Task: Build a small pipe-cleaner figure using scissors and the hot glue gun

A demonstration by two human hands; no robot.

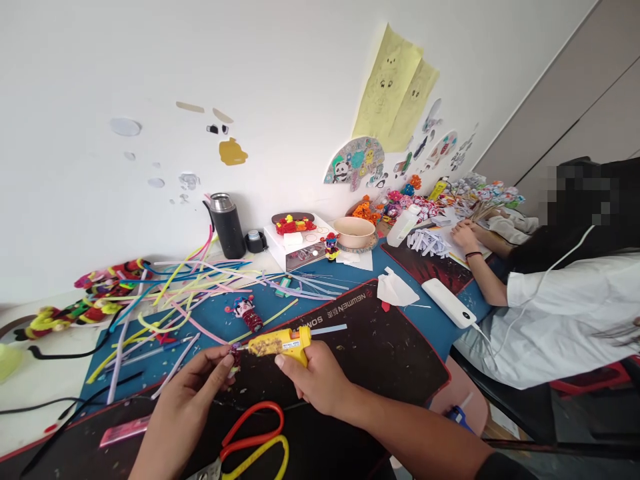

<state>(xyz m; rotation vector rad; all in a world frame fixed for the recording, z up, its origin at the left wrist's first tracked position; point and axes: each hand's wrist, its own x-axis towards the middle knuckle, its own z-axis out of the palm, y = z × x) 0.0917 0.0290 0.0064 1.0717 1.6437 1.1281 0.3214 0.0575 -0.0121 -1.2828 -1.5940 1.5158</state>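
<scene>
My right hand (320,380) is wrapped round the handle of a yellow glue gun (273,343), with a pale glue stick (329,329) jutting from its back end. Its nozzle points left and meets a small dark red fuzzy piece (236,360), which my left hand (195,383) pinches between thumb and fingers. Much of that piece is hidden by the fingers. Just beyond the gun lies a small doll (246,313) with a dark red body and a blue and pink headdress. Scissors (255,433) with red and yellow handles lie nearest me.
Pipe cleaners (175,300) in several colours spread over the blue mat at left. A black thermos (227,225), a pink bowl (354,232) and a clear bottle (403,225) stand along the wall. A white power bank (449,303) lies at right, beside a co-worker in a white shirt (565,313).
</scene>
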